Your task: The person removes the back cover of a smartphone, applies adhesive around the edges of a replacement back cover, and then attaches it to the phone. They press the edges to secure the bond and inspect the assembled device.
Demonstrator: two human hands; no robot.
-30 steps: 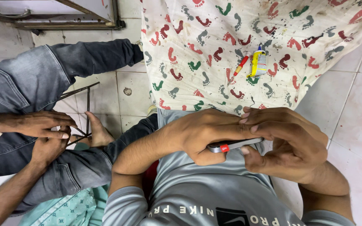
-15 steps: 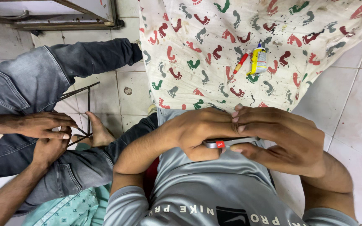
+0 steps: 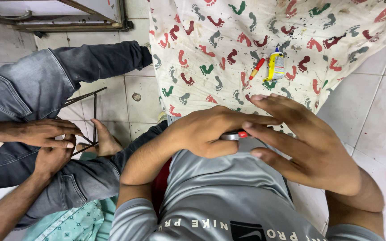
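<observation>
Over the lap, right hand now splayed off the tool (left hand grip pinching it).

The left hand closed round a small silver tool with a red tip, the right hand spread open just beside it. On the footprint cloth lay a yellow tube and red pen. Off left, another person's hands pinched thin rods.
</observation>
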